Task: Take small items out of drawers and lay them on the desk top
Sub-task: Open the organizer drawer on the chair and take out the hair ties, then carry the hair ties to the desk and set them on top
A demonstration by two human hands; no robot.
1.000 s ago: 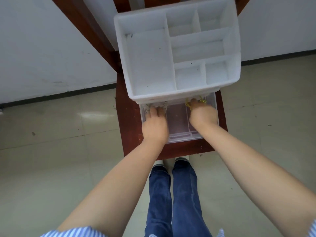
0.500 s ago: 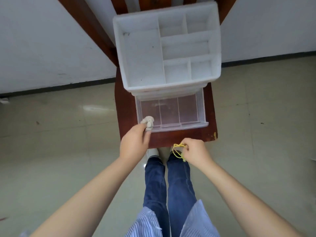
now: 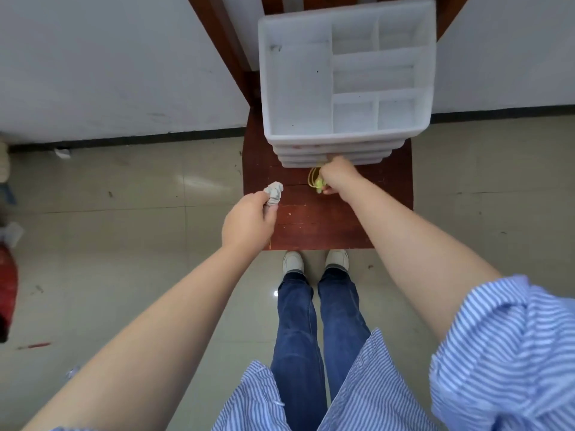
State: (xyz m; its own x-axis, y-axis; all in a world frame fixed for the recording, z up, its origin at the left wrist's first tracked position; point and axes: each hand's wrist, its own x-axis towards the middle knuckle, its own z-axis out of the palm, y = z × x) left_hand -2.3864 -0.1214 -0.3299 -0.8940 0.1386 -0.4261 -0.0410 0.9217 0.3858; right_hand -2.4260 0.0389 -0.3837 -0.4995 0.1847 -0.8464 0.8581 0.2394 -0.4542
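While pinched, crumpled grey wad [image 3: 273, 192]

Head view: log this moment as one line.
left hand: holds grey cloth over desk | right hand: yellow cord at desk | drawers: shut

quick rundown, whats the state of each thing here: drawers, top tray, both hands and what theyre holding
drawers: all pushed in, none open
top tray: compartments look empty
left hand: grip shut on grey wad, above the desk's front left edge
grey wad: held, crumpled
right hand: low over the desk in front of the drawers, grip shut on yellow cord
yellow cord: looped, held; contact with desk unclear
desk: bare at the front
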